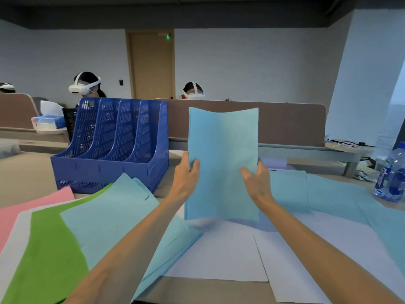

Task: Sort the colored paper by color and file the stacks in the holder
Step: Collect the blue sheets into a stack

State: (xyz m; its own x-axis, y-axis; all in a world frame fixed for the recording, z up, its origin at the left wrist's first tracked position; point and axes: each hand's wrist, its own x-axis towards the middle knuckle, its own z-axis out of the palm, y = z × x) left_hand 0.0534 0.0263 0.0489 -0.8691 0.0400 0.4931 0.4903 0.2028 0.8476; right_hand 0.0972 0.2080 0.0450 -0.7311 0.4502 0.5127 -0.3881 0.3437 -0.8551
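Centre of frame: a blue paper stack [223,163] is held upright, long axis vertical, above the table [22,172]. The left hand [187,172] and right hand [256,178] pinch its lower side edges, thumbs on the near face. The holder [105,172] stands left of it, nearer the left hand, with no paper visible in its slots. Loose green sheets [43,249] and white sheets [219,255] cover the table; an office lies behind.

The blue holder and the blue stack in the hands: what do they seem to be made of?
Blue holder: probably moulded plastic, faintly glossy, with slotted walls. Blue stack: thin matte paper, it seems; its top edge sags; left hand and right hand grip its sides.
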